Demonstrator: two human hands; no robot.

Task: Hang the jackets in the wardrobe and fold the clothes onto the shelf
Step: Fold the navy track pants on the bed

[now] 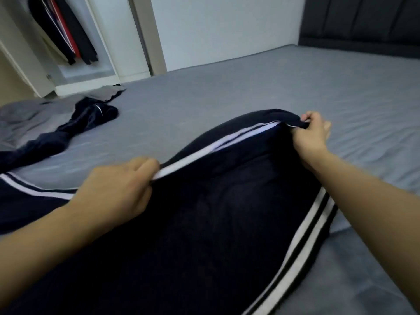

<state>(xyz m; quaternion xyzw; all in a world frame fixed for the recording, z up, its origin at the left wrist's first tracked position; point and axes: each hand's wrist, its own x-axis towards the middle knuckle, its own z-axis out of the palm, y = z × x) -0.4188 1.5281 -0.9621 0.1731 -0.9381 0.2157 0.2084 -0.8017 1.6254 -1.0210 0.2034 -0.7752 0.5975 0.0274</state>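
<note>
On grey bed [250,83], left hand [118,189] and right hand [311,133] gripping striped navy garment [216,212], no legible writing

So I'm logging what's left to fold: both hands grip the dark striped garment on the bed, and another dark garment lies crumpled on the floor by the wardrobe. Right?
Not quite. The left hand and right hand do each have a grip on the dark striped garment, but the other dark garment lies crumpled on the bed, not on the floor, near the wardrobe. The head view shows this.
</note>
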